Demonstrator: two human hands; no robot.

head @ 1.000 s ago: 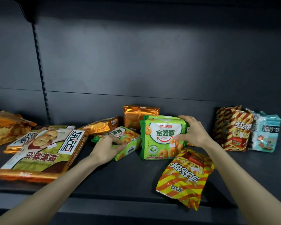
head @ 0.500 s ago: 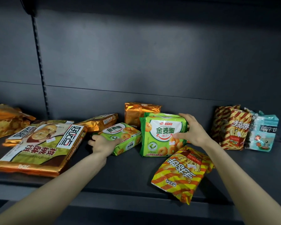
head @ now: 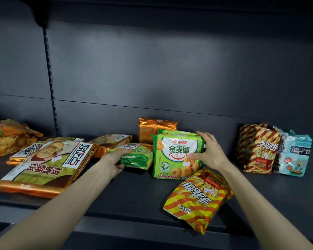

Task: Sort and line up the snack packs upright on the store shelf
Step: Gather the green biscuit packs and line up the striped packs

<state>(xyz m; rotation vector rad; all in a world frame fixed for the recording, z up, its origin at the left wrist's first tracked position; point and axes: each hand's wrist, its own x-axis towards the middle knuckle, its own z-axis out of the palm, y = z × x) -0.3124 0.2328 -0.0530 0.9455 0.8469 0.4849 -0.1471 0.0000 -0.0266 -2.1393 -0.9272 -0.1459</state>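
Nearest to the camera, in front of the upright green pack (head: 177, 156) and a little to its right, a yellow-and-red striped bag (head: 199, 199) lies flat on the shelf (head: 134, 192), and no hand touches it.

The upright green pack stands with its face to the camera. The right hand (head: 208, 154) is wrapped over its right edge, fingers on the top corner and thumb across the front, so it steadies the pack. Just to the left of this pack lies a second green pack (head: 137, 156) on its side, with its long axis pointing left and right. The left hand (head: 114, 160) is half closed around its left end, thumb under and fingers over. This hand is clearly the nearer one to it, so I judge it must turn that end upward and bring the pack against the standing one.

Behind the upright green pack an orange foil pack (head: 155, 127) stands against the back wall
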